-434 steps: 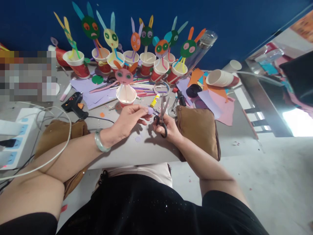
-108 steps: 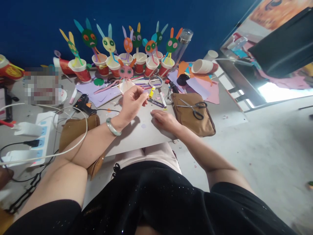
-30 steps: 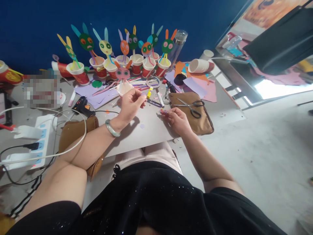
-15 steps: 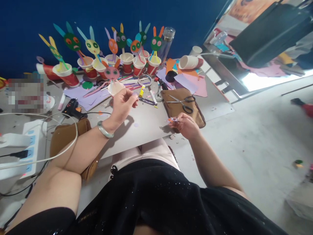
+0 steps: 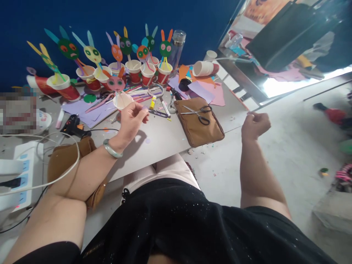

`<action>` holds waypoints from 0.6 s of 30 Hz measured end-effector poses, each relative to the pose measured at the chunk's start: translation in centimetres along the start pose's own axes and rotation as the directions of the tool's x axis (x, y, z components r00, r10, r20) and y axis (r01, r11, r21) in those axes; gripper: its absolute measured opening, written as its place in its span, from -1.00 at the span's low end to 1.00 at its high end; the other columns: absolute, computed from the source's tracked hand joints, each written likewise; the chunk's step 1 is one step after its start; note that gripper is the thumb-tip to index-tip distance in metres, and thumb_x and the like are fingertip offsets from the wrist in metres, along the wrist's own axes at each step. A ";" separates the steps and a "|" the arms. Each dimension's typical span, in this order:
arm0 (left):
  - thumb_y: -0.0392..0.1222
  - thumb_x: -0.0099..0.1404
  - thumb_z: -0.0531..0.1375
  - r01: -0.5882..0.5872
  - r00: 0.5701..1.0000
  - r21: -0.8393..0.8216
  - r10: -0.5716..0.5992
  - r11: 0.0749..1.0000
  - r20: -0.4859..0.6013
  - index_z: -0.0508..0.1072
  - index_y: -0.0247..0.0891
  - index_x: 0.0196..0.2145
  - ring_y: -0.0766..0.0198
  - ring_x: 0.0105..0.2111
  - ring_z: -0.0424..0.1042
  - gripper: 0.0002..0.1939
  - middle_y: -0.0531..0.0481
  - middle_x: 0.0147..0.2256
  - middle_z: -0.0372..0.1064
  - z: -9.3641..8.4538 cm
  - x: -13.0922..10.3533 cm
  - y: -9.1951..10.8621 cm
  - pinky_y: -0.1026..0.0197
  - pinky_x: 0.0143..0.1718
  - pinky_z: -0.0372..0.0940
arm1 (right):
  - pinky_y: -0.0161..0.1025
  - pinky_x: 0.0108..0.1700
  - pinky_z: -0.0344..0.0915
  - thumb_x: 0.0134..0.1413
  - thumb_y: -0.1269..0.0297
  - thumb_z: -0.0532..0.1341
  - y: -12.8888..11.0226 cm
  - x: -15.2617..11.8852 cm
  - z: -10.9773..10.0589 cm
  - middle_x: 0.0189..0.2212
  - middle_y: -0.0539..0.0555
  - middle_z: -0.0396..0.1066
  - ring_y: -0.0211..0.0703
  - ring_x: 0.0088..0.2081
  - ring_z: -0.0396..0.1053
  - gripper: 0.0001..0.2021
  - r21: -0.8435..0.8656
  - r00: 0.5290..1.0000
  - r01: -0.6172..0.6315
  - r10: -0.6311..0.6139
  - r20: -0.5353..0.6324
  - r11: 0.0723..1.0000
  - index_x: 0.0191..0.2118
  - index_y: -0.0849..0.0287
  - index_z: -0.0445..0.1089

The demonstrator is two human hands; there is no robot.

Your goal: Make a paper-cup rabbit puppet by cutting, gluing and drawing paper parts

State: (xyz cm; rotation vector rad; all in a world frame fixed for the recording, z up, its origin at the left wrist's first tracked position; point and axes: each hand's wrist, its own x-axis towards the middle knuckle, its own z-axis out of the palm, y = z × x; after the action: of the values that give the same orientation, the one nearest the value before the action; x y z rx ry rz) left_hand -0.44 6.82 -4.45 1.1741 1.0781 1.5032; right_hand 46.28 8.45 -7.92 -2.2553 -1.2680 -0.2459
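Note:
My left hand (image 5: 133, 123), with a bangle on the wrist, is closed in a pinch over the table. A small pale purple paper piece (image 5: 145, 109) shows at its fingertips. Just behind it is a white-lined cup (image 5: 123, 102) with a pink rabbit-eared paper face (image 5: 116, 83). Out past the table's right edge, above the floor, my right hand (image 5: 256, 126) is curled closed; whatever its fingers hold, if anything, is hidden. Scissors (image 5: 199, 113) lie on a brown cloth pouch (image 5: 205, 130) between the hands. A pale purple paper dot (image 5: 147, 140) lies on the tabletop.
Several red paper cups (image 5: 147, 80) with animal faces line the blue wall. A glue gun (image 5: 72, 126), purple paper (image 5: 77, 110), a yellow glue stick (image 5: 153, 102) and pens lie in front. At left is a power strip (image 5: 25, 176) with cables; a tall glass bottle (image 5: 177, 47) stands behind.
My right hand has swung right, from beside the pouch to beyond the table edge, and the colourful paper scraps it held no longer show. My left hand keeps its pinch. The view has shifted slightly.

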 end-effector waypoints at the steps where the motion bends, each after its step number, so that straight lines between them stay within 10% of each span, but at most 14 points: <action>1: -0.28 0.20 0.30 -0.001 1.000 0.004 0.001 1.000 0.002 0.34 -0.18 -0.45 0.45 -0.61 0.39 -0.82 0.15 -0.56 0.41 0.0 0.0 0.1 0.38 -0.57 0.35 | -0.02 0.08 0.30 0.27 0.41 -0.07 0.9 0.9 0.1 0.00 0.52 0.51 0.12 0.00 0.50 -0.63 -0.069 0.999 -0.039 0.038 -0.005 0.997 0.04 0.38 0.36; 8: -0.29 0.19 0.29 0.009 1.000 0.027 -0.010 1.000 0.010 0.35 -0.19 -0.48 0.46 -0.61 0.38 -0.83 0.14 -0.56 0.41 0.0 -0.1 0.4 0.39 -0.56 0.35 | -0.15 -0.08 0.11 0.23 0.31 0.18 3.0 1.2 0.6 -0.08 0.30 0.56 0.00 -0.12 0.36 -0.74 -0.211 0.911 0.270 -0.179 0.371 0.940 -0.03 0.20 0.50; 18: -0.25 0.18 0.32 0.001 1.000 0.023 -0.002 1.000 0.018 0.36 -0.20 -0.48 0.45 -0.61 0.39 -0.81 0.14 -0.57 0.42 0.0 -0.2 0.1 0.39 -0.56 0.35 | -0.16 -0.08 0.11 0.28 0.31 0.16 2.1 0.0 0.4 0.01 0.29 0.55 -0.01 -0.05 0.38 -0.69 -0.182 0.861 0.387 -0.284 0.421 0.904 0.09 0.13 0.46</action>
State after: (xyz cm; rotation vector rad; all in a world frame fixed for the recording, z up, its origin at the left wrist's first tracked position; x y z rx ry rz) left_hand -0.41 6.63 -4.34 1.2000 1.0866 1.4801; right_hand 48.00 7.76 -9.04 -2.3606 -1.9531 -0.0987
